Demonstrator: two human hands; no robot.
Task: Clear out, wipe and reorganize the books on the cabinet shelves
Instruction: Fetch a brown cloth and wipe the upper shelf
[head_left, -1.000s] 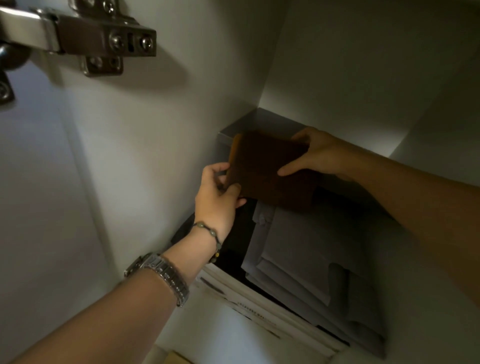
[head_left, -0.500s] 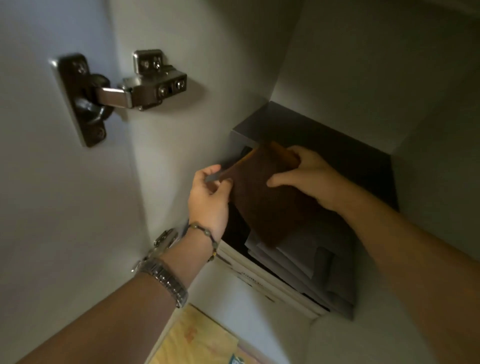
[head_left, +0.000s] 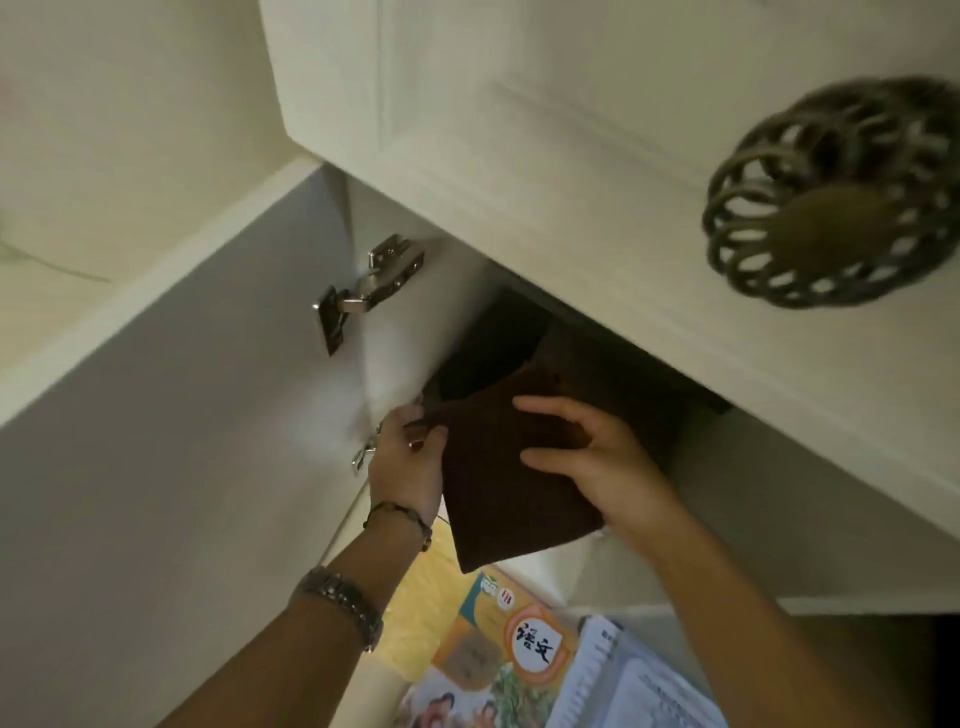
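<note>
Flat dark-brown book (head_left: 514, 483) drawn out of the cabinet opening since the earlier frame.
Left hand (head_left: 408, 465) fingers pinch its left edge; right hand (head_left: 597, 462) fingers clamp its right side.

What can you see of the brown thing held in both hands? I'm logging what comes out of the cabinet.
The brown book is a flat, dark brown rectangle with a plain, matte cover; no title shows. It is tilted, its upper corner toward the dark cabinet opening, its lower edge hanging above the colourful textbook below. The left hand grips its left edge, thumb on the cover. The right hand lies on its face, fingers spread.
</note>
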